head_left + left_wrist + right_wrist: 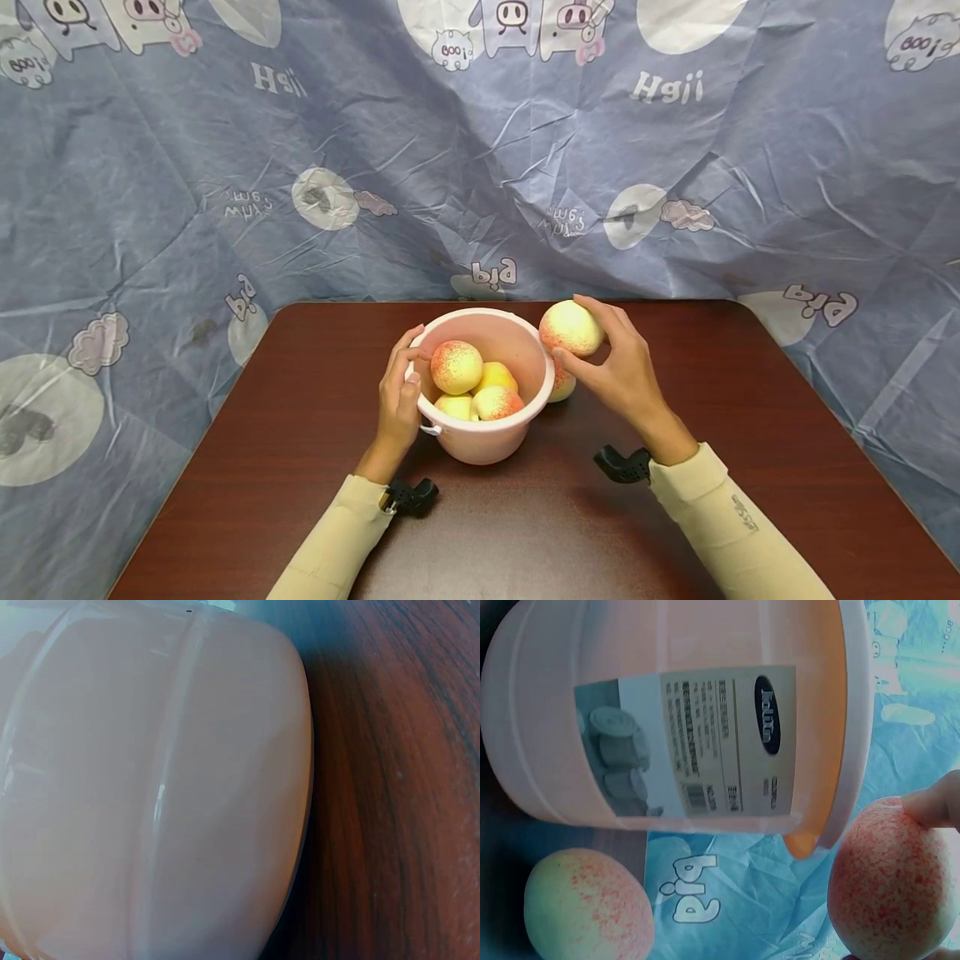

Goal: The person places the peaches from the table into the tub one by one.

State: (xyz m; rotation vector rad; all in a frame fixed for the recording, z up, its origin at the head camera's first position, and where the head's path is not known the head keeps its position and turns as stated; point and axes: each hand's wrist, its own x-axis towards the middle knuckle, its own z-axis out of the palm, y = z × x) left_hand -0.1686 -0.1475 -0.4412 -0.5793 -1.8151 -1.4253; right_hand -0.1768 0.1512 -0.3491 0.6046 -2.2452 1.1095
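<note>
A pale pink bucket (477, 442) stands on the table with several yellow-and-red peaches (457, 367) inside. My left hand (399, 398) grips its left rim, thumb and fingers on either side of the edge. Just off the right rim, my right hand (626, 367) holds a peach (572, 327) between thumb and fingers, raised above the table. Below it, another peach (561, 383) rests on the table beside the bucket; the right wrist view shows this lower peach (589, 906) apart from the labelled bucket wall. Only the bucket's side (150, 780) fills the left wrist view.
The dark reddish-brown table (300, 467) has its far edge just beyond the bucket. A blue printed cloth (420, 208) hangs behind it. A white handle joint (431, 430) sticks out at the bucket's front left. Black wrist mounts (624, 464) sit under both sleeves.
</note>
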